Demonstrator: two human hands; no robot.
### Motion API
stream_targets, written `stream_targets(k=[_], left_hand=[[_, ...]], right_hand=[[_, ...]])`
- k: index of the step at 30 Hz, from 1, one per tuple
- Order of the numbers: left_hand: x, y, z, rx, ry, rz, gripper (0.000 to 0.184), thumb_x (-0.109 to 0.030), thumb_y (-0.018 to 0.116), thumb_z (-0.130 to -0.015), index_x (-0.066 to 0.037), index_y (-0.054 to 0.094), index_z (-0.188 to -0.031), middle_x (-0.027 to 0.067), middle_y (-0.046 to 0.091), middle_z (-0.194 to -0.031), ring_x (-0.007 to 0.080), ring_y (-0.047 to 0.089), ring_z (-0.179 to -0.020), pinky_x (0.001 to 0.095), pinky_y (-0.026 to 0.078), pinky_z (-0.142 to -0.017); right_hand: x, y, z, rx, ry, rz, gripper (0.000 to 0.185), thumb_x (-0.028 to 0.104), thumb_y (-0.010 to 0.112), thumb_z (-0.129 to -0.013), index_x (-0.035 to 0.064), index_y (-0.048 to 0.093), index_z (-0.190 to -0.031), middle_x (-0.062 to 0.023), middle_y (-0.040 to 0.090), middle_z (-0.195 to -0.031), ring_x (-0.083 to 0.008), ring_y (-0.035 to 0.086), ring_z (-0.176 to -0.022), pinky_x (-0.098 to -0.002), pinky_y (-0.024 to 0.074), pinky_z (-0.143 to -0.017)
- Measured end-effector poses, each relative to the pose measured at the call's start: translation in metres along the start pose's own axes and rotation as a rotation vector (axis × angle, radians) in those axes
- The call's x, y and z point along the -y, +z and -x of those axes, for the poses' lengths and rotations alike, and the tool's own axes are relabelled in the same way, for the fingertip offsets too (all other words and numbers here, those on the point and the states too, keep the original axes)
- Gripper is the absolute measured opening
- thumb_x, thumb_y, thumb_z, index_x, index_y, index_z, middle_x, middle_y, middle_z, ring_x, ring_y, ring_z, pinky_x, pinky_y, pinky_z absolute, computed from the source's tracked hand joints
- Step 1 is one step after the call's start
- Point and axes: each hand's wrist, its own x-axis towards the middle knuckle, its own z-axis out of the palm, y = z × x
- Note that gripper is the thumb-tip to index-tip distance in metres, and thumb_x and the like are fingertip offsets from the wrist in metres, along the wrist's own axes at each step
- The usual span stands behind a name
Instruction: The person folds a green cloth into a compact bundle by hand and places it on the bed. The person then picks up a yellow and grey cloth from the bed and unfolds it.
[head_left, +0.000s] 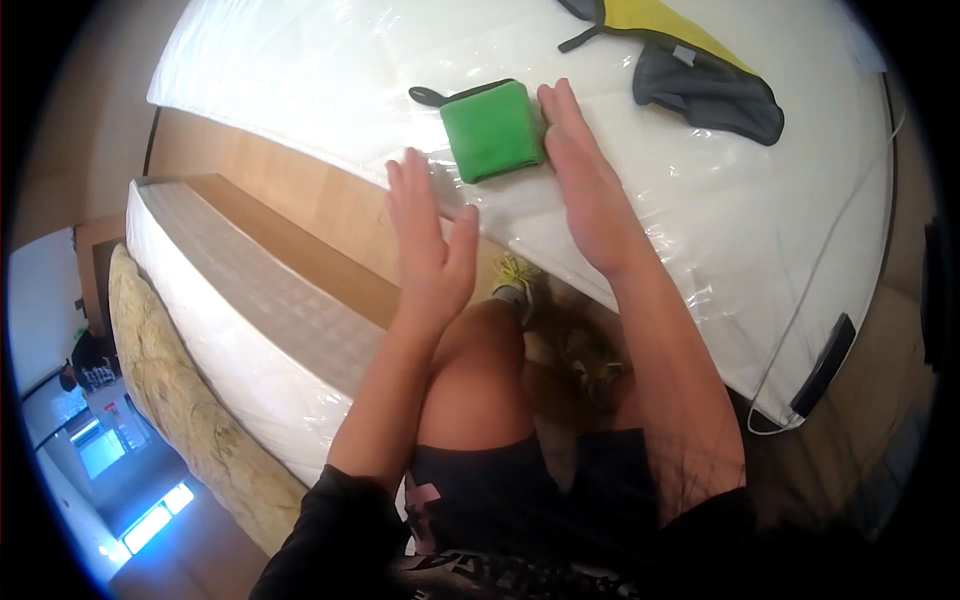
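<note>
A folded green cloth [492, 132] with a dark hanging loop [427, 96] lies on a white plastic-covered mattress [330, 60]. To its lower left, my left hand [430, 240] is raised with the fingers stretched out and the thumb apart, holding nothing. Along the cloth's right edge, my right hand [585, 180] extends its straight fingers. I cannot tell whether it touches the cloth. A yellow and grey cloth [700, 80] with a dark strap lies crumpled farther up and to the right.
A black device [823, 366] with a white cable [800, 310] sits at the mattress's lower right edge. On the left stand a second plastic-wrapped mattress [240, 345] and a beige patterned cushion or quilt [180, 390]. A person [90, 360] is in the far background.
</note>
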Motion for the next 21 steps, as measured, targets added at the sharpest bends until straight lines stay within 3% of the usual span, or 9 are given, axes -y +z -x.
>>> stream_targets(k=[2, 3, 7, 11, 14, 17, 21], left_hand=[[0.000, 0.005, 0.008, 0.067, 0.024, -0.199, 0.068, -0.017, 0.049, -0.098, 0.005, 0.016, -0.152, 0.0251, 0.011, -0.160, 0.0425, 0.001, -0.149, 0.0478, 0.008, -0.119], [0.000, 0.009, 0.003, 0.036, 0.030, -0.219, 0.070, -0.018, 0.050, -0.096, 0.005, 0.015, -0.152, 0.0267, 0.013, -0.159, 0.0474, 0.001, -0.147, 0.0563, 0.007, -0.117], [-0.016, 0.017, -0.010, 0.100, -0.011, -0.299, 0.080, -0.023, 0.052, -0.091, 0.007, 0.009, -0.151, 0.0284, 0.013, -0.158, 0.0474, 0.001, -0.147, 0.0707, -0.002, -0.108], [-0.019, 0.016, -0.010, 0.066, -0.021, -0.154, 0.079, -0.021, 0.050, -0.090, 0.008, 0.009, -0.151, 0.0284, 0.013, -0.158, 0.0437, 0.001, -0.149, 0.0685, -0.006, -0.109], [-0.014, 0.015, -0.008, 0.043, -0.001, -0.113, 0.080, -0.021, 0.050, -0.090, 0.008, 0.008, -0.151, 0.0278, 0.013, -0.158, 0.0417, 0.001, -0.149, 0.0678, -0.008, -0.109], [-0.013, 0.014, -0.009, 0.053, -0.017, -0.114, 0.080, -0.022, 0.051, -0.090, 0.008, 0.008, -0.151, 0.0247, 0.015, -0.159, 0.0404, 0.002, -0.150, 0.0673, -0.008, -0.109], [-0.010, 0.015, -0.012, -0.073, 0.004, -0.178, 0.076, -0.019, 0.057, -0.088, 0.005, 0.020, -0.150, 0.0211, 0.029, -0.155, 0.0392, 0.016, -0.148, 0.0684, -0.004, -0.110]], right_hand=[[-0.004, 0.001, 0.004, 0.041, -0.010, -0.017, 0.069, 0.036, 0.033, -0.105, -0.0050, 0.005, -0.153, -0.0192, 0.015, -0.161, -0.0255, 0.014, -0.149, -0.0319, 0.0147, -0.119], [-0.009, 0.003, 0.005, 0.051, -0.015, -0.036, 0.070, 0.038, 0.032, -0.105, -0.0047, 0.004, -0.153, -0.0188, 0.016, -0.161, -0.0253, 0.015, -0.149, -0.0320, 0.0150, -0.119], [-0.019, 0.001, -0.003, 0.152, 0.052, -0.176, 0.071, 0.042, 0.027, -0.106, -0.0038, 0.000, -0.153, -0.0171, 0.014, -0.161, -0.0242, 0.015, -0.149, -0.0323, 0.0153, -0.118], [0.003, 0.016, 0.002, 0.168, 0.021, -0.035, 0.071, 0.044, 0.023, -0.106, -0.0020, 0.000, -0.154, -0.0151, 0.017, -0.160, -0.0242, 0.021, -0.147, -0.0321, 0.0171, -0.118], [0.032, 0.028, -0.001, 0.199, 0.313, -0.170, 0.059, 0.038, 0.017, -0.107, 0.0018, 0.022, -0.153, -0.0078, 0.035, -0.152, -0.0203, 0.037, -0.136, -0.0335, 0.0277, -0.115], [0.014, 0.014, -0.006, 0.230, 0.228, -0.164, 0.059, 0.036, 0.018, -0.107, 0.0019, 0.018, -0.154, -0.0095, 0.033, -0.153, -0.0216, 0.036, -0.138, -0.0341, 0.0257, -0.116], [-0.005, 0.013, -0.002, 0.013, 0.102, -0.099, 0.055, 0.029, 0.024, -0.106, 0.0001, 0.024, -0.153, -0.0119, 0.037, -0.151, -0.0209, 0.037, -0.137, -0.0342, 0.0251, -0.116]])
